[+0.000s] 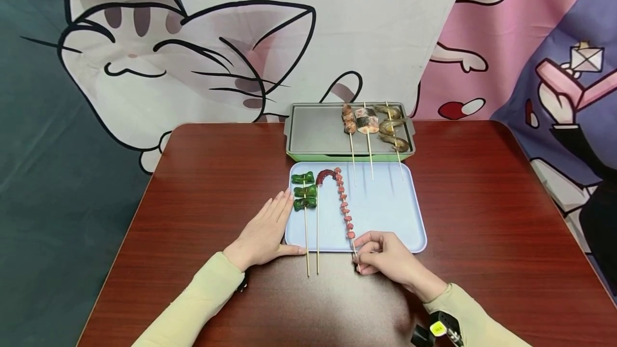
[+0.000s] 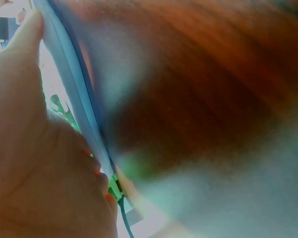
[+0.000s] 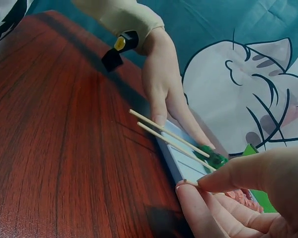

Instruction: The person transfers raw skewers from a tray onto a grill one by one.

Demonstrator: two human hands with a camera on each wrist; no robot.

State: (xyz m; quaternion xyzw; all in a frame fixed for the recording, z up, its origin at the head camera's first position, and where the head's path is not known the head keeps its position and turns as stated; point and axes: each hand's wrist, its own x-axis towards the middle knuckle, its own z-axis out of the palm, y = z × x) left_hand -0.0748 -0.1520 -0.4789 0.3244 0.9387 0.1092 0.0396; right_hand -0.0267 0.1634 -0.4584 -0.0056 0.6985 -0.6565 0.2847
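Observation:
A light blue tray [image 1: 385, 208] carries several skewers. My left hand [image 1: 262, 229] lies along its left edge with straight fingers, the thumb at the front rim near the stick ends. My right hand [image 1: 388, 258] pinches the lower stick end of a skewer of small pink meat pieces [image 1: 344, 210], which lies on the tray. To its left are a green pepper skewer [image 1: 305, 191] and a dark red, curled tentacle skewer [image 1: 325, 175]. In the right wrist view, thumb and fingers hold the stick tip [image 3: 191, 183]. The left wrist view is mostly blurred; the tray rim [image 2: 74, 74] shows beside the hand.
Behind the tray stands a grey grill pan [image 1: 315, 127] with a green base. On its right side rest a brown meat skewer [image 1: 348, 119], a fish piece skewer [image 1: 367, 120] and a shrimp skewer [image 1: 391, 126], their sticks reaching over the tray. The brown table [image 1: 482, 202] surrounds them.

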